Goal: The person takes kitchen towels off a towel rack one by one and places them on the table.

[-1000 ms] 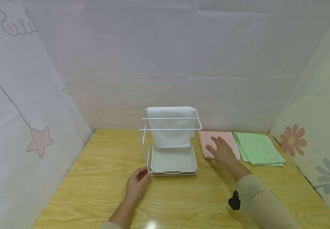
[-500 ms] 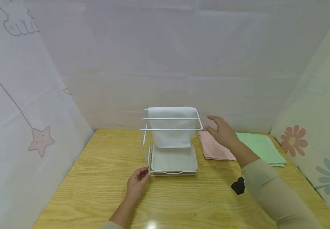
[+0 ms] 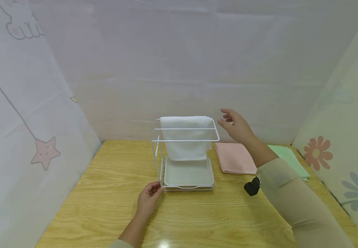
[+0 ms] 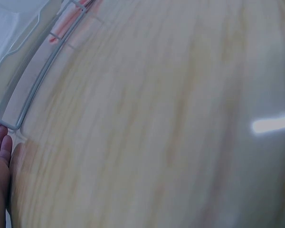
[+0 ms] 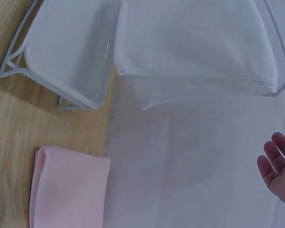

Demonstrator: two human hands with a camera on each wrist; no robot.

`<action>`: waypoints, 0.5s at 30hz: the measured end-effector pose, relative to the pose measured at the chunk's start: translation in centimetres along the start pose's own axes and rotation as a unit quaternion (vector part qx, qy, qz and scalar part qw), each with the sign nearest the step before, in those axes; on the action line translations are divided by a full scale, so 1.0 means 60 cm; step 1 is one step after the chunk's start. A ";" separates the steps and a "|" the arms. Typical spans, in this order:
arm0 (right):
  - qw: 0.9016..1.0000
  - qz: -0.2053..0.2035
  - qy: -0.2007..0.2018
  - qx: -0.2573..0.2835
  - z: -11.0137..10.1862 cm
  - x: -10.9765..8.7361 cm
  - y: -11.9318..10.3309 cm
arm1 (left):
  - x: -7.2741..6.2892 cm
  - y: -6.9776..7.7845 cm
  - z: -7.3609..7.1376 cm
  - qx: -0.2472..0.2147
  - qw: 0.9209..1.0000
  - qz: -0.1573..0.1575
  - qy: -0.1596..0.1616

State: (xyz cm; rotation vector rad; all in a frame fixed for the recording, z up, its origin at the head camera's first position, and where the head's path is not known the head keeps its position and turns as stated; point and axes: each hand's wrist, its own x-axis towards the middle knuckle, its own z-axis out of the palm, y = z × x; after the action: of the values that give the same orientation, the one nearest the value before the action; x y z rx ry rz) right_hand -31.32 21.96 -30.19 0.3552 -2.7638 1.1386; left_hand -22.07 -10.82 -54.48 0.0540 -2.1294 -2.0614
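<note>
Left hand (image 3: 148, 200): fingers and thumb pinching near-left bottom corner of white wire rack (image 3: 191, 140). Right hand (image 3: 236, 126): raised, fingers apart, loosely bent, holding nothing, just beside rack's top right end. White towel (image 3: 186, 150) left of right hand, draped over rack's far bar. White tray (image 3: 189, 174) right of left hand, in rack base. Folded pink towel (image 3: 235, 160) below right hand, on table (image 3: 104, 196). Green cloth (image 3: 292, 161) beyond its wrist, part hidden by forearm.

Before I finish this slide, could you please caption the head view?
Left hand holding a white wire rack, right hand beside its draped white towel.
</note>
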 end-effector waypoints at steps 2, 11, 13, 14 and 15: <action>1.000 0.005 -0.003 0.006 -0.001 0.006 -0.008 | 0.001 0.000 0.000 -0.001 1.000 -0.004 -0.002; 1.000 0.006 -0.004 0.007 0.004 0.026 -0.043 | 0.000 -0.003 0.002 0.001 1.000 0.000 -0.005; 1.000 0.005 -0.007 0.012 0.007 0.030 -0.048 | 0.000 -0.004 0.001 -0.001 1.000 0.001 -0.004; 1.000 0.002 -0.008 0.012 0.008 0.032 -0.052 | 0.000 -0.003 0.001 -0.004 1.000 -0.001 -0.003; 1.000 0.001 -0.010 0.012 0.009 0.034 -0.055 | 0.000 -0.003 0.001 -0.004 1.000 0.001 -0.004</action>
State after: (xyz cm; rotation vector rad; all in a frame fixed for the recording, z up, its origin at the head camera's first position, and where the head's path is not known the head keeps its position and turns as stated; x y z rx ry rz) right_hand -32.45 18.96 -27.91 0.3686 -2.7700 1.1771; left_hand -22.11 -10.77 -54.69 0.0429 -2.1249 -2.0715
